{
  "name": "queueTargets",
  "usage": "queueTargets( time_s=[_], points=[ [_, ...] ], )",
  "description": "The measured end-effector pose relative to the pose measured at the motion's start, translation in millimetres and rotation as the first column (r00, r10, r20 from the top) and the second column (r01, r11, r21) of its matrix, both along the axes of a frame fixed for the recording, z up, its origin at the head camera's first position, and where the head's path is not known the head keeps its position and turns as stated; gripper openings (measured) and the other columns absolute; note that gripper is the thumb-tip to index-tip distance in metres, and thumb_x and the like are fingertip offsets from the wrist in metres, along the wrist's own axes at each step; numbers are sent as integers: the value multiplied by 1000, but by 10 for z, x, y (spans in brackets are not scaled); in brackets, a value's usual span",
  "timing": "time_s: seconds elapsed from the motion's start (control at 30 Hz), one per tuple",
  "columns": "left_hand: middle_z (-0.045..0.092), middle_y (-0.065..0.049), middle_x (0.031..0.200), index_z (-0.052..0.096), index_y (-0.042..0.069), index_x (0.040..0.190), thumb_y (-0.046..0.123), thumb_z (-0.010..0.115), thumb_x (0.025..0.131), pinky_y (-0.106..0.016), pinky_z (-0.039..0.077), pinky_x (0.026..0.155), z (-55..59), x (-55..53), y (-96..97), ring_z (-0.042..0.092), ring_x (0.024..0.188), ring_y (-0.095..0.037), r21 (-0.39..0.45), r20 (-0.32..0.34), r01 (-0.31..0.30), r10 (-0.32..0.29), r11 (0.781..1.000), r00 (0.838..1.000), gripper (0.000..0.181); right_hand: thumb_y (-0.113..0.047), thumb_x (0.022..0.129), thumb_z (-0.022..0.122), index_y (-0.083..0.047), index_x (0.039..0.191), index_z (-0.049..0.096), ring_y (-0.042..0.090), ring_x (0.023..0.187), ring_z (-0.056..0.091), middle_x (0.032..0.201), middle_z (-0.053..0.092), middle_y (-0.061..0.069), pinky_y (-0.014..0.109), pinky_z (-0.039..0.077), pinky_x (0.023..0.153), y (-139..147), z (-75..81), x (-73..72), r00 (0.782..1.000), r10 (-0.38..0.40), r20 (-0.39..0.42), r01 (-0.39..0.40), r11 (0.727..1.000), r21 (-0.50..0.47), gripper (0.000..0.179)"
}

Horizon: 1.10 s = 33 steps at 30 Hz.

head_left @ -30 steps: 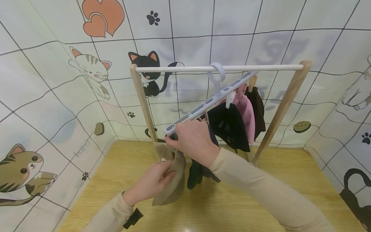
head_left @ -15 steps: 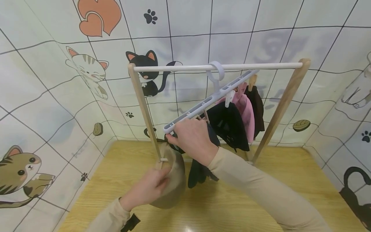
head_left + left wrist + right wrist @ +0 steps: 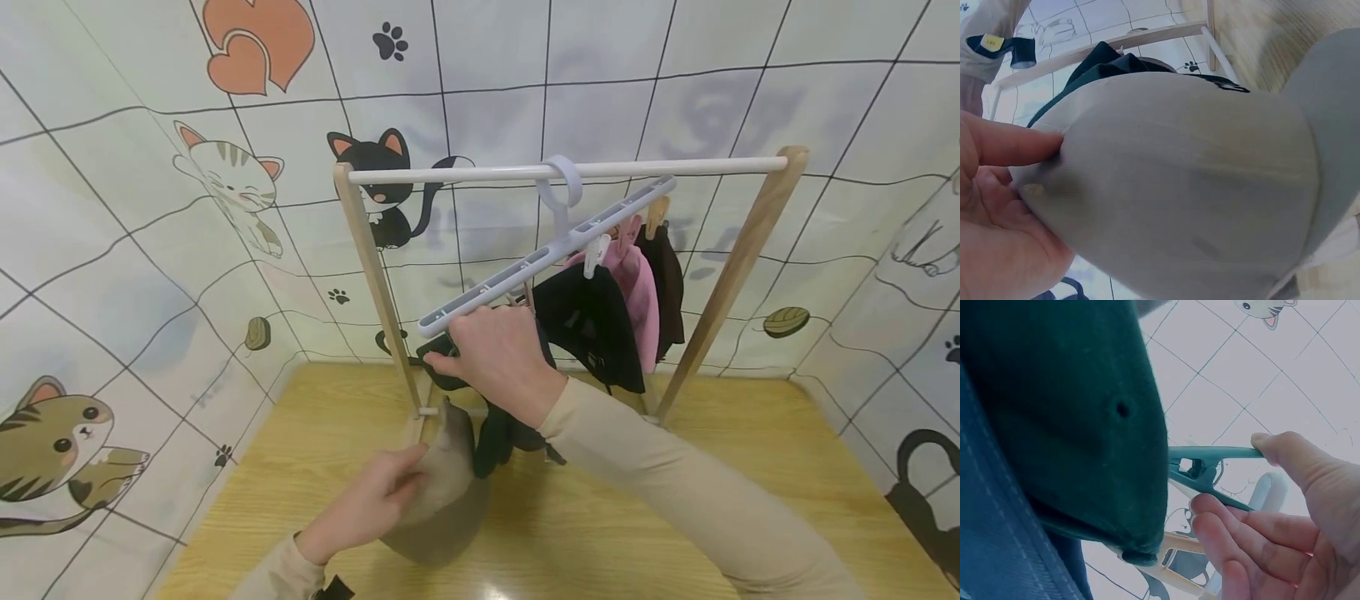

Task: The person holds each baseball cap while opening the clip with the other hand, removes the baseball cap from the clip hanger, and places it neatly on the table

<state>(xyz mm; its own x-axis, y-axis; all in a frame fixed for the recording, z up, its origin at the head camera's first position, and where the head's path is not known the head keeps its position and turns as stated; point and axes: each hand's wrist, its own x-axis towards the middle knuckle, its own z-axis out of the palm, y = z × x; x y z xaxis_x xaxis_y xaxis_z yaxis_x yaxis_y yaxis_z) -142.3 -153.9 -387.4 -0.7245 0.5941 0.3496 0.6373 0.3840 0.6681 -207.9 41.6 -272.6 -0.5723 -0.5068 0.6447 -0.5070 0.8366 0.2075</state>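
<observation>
A beige cap (image 3: 450, 479) hangs low from my left hand (image 3: 371, 504), below the hanger's near end. Thumb and fingers pinch the cap's edge in the left wrist view, where its rounded crown (image 3: 1191, 181) fills the middle. My right hand (image 3: 498, 358) is up at the near end of the pale lavender hanger (image 3: 517, 271). In the right wrist view, its thumb and fingers squeeze the handles of a green clothespin (image 3: 1225, 452), whose tip meets the edge of a dark green cap (image 3: 1097, 394). Whether that tip grips the cap is hidden.
The hanger hooks over the white bar (image 3: 465, 176) of a small wooden rack. Farther along it, a black cap (image 3: 600, 329), a pink one (image 3: 640, 292) and a dark brown one (image 3: 667, 283) hang from clothespins. The wooden tabletop (image 3: 315, 433) lies beneath.
The beige cap has come down and away from the hanger, with my left hand moving slightly down and left. The hanger's near end has risen a little; my right hand stays there.
</observation>
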Motion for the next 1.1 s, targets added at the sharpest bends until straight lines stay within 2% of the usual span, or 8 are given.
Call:
queueTargets(
  time_s=[0.2,0.33,0.47,0.6,0.83,0.97,1.07,1.1],
  points=[
    [27,12,71,44,10,79,-9,58,89,-19,34,54,-46,30,-80,31,61,1,90,55,-37,33,995,998,26,-55,79,71,-12,57,55,12,38,24,44,27,-3,25,19,38,22,5,2,1000,1,2,-1,1000,-2,51],
    [33,11,71,47,10,80,-8,58,90,-21,37,55,-85,49,-121,36,63,-1,118,79,-59,50,991,996,23,-55,80,71,-11,63,61,14,39,32,45,40,-1,25,26,39,21,-8,37,1000,15,10,-15,1000,-27,48],
    [44,8,73,51,9,83,-10,58,89,-23,42,58,-132,67,-160,44,67,-3,145,89,-70,57,987,994,21,-54,81,71,-7,72,71,22,65,50,69,57,6,32,42,56,14,-5,98,996,52,-68,-57,996,-68,48],
    [53,3,77,54,8,87,-11,56,89,-25,46,62,-148,65,-182,49,70,-6,161,108,-64,47,985,993,19,-52,79,72,-4,79,74,29,89,46,90,52,12,40,40,74,5,40,117,987,88,-137,-103,989,-107,49],
    [60,0,84,59,8,94,-9,56,91,-26,47,64,-142,72,-227,52,74,-9,150,144,-105,83,983,986,17,-46,82,72,-5,85,74,33,109,47,114,54,17,45,40,91,1,98,60,972,219,-81,-229,962,-150,42],
    [60,0,82,60,8,94,-10,56,89,-26,47,63,-145,84,-243,52,72,-8,154,123,-125,107,980,987,19,-32,86,72,-5,85,69,29,107,54,117,58,15,47,39,96,109,183,-75,936,351,-10,-347,920,-182,27],
    [60,0,83,60,8,95,-10,56,89,-26,47,64,-151,98,-263,52,73,-8,154,125,-140,122,978,985,19,-20,89,68,-3,93,60,25,95,56,105,62,12,44,40,92,267,286,-232,889,451,79,-420,872,-252,19],
    [61,-1,85,61,7,96,-10,56,89,-26,48,65,-156,104,-275,53,75,-9,154,134,-145,125,977,983,19,-19,91,65,-2,98,58,24,90,56,101,63,11,44,41,90,327,316,-286,881,460,111,-420,868,-264,20]
  ],
)
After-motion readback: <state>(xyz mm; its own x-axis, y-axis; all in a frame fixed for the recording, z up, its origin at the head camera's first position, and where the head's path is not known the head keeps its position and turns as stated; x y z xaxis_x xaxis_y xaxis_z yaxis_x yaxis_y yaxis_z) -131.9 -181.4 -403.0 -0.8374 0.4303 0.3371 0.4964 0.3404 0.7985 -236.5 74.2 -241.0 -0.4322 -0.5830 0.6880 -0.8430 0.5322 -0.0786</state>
